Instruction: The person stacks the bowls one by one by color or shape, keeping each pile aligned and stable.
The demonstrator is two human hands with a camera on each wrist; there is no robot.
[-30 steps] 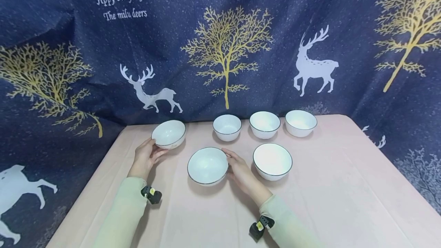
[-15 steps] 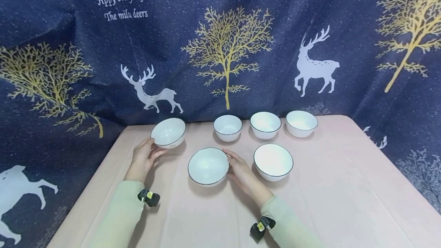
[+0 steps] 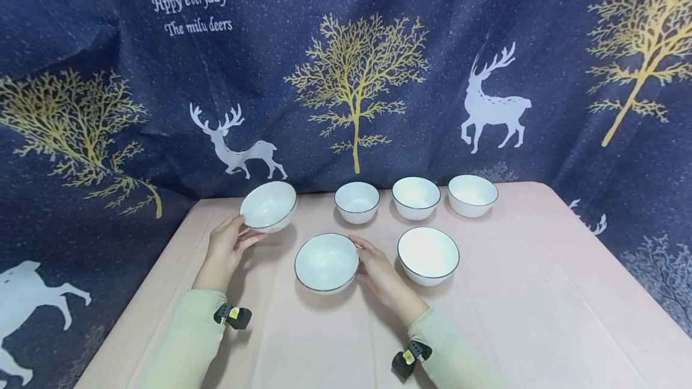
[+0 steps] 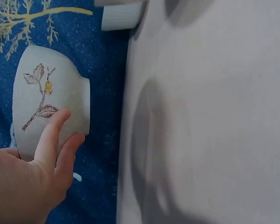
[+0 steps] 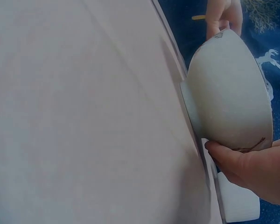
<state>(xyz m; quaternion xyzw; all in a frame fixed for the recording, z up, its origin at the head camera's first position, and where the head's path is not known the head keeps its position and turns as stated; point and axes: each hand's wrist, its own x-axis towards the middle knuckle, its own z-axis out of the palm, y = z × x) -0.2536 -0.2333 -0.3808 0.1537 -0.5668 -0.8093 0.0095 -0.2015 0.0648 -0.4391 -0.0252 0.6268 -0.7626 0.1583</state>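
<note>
the backdrop (image 3: 346, 47) reads "hppy everyday / the milu deers" at 11 o'clock. the left hand (image 3: 227, 248) has its grip around a raised, tilted bowl (image 3: 268, 206); only the left wrist view shows its leaf sprig print. the right hand (image 3: 378, 269) has its grip on the near bowl (image 3: 326, 262) on the table (image 3: 540, 317).

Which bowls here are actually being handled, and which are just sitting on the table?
In hand:
- lifted bowl, held by the left hand
- front centre bowl, touched by the right hand

Lying about:
- front right bowl
- three back-row bowls
- pink table
</note>
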